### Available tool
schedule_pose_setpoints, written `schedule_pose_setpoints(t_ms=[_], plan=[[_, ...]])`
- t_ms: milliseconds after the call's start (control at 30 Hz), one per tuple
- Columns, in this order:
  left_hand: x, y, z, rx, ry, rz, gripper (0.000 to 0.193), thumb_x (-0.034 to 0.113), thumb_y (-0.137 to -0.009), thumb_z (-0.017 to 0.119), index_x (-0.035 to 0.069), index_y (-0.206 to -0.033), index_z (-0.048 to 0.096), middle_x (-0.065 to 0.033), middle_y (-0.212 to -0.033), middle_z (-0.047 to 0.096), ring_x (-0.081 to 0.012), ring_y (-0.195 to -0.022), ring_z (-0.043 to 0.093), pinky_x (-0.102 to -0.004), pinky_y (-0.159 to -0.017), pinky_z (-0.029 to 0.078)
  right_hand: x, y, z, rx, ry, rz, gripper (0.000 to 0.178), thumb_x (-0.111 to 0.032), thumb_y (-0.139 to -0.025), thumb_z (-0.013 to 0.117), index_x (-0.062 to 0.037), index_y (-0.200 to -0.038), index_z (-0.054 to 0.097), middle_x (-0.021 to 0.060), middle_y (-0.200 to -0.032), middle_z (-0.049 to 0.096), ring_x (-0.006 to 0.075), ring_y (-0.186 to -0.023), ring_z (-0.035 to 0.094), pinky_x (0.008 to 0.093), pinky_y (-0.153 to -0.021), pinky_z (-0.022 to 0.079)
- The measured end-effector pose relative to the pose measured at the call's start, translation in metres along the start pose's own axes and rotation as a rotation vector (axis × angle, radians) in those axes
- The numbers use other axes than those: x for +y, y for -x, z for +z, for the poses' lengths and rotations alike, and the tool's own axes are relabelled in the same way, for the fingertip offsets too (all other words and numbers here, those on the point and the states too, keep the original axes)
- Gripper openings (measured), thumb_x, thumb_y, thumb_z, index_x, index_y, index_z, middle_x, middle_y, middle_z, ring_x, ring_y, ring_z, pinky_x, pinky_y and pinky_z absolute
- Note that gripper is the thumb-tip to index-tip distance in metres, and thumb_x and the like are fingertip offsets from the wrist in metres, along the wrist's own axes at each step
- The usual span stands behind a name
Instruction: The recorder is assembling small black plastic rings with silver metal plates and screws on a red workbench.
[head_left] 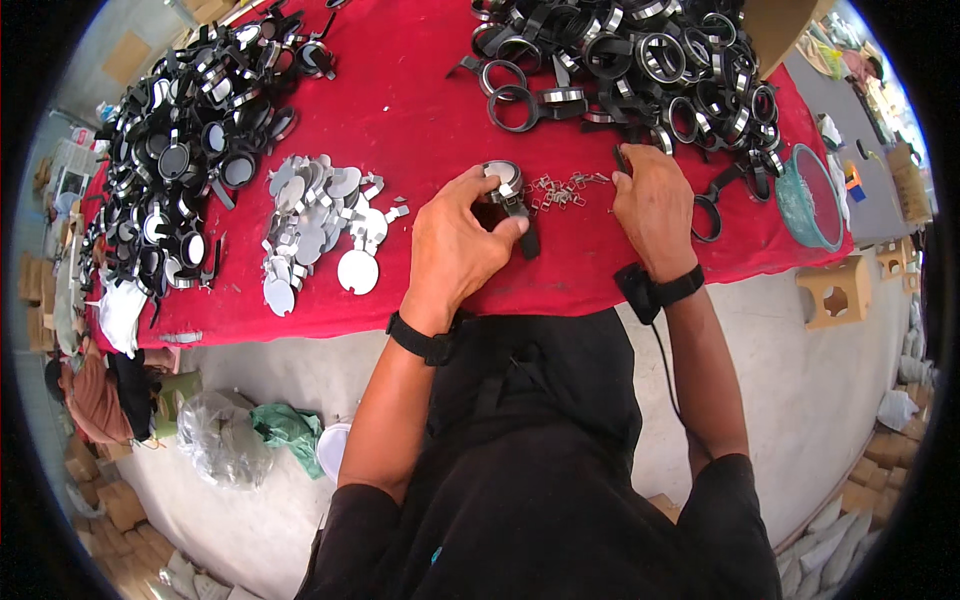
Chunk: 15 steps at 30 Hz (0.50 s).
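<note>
My left hand (455, 245) grips a small round black-framed mirror with a handle (508, 190), held just above the red cloth (400, 110). My right hand (655, 205) rests on the cloth with its fingertips at a little heap of small metal clips (560, 190); whether a clip is pinched between the fingers is hidden. A pile of round silver discs (320, 220) lies to the left of my left hand.
A heap of empty black ring frames (640, 60) fills the far right of the table. Finished black pieces (190, 150) crowd the left side. A teal bowl (808, 195) sits at the right edge. Bags and cloth (250, 430) lie on the floor at left.
</note>
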<state>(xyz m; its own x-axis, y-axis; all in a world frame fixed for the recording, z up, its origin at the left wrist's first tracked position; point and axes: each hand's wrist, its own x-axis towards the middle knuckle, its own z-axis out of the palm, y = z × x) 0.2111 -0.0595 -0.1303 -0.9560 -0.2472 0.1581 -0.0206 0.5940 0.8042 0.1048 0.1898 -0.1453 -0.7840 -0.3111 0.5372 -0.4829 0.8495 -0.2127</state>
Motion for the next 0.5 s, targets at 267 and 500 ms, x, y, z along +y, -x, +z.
schedule_pose_setpoints(t_ms=[267, 500], plan=[[-0.010, 0.002, 0.017, 0.036, -0.140, 0.119, 0.084, 0.023, -0.074, 0.103, -0.002, -0.145, 0.065, -0.0260, -0.152, 0.068, -0.0444, -0.139, 0.068, -0.0497, -0.119, 0.054, 0.021, -0.003, 0.016, -0.212, 0.231, -0.035, 0.041, 0.002, -0.083, 0.077, -0.0018, -0.124, 0.076, 0.0199, -0.110, 0.080, 0.0399, -0.107, 0.077, 0.0490, -0.086, 0.064], [-0.017, -0.004, 0.027, 0.090, -0.090, 0.190, 0.073, 0.023, -0.073, 0.102, -0.001, -0.132, 0.067, -0.0287, -0.149, 0.067, -0.0460, -0.138, 0.066, -0.0502, -0.119, 0.053, -0.074, -0.003, 0.018, -0.180, -0.742, 0.358, 0.029, 0.006, -0.091, 0.072, 0.0015, -0.120, 0.076, 0.0205, -0.107, 0.083, 0.0313, -0.096, 0.084, 0.0427, -0.085, 0.066]])
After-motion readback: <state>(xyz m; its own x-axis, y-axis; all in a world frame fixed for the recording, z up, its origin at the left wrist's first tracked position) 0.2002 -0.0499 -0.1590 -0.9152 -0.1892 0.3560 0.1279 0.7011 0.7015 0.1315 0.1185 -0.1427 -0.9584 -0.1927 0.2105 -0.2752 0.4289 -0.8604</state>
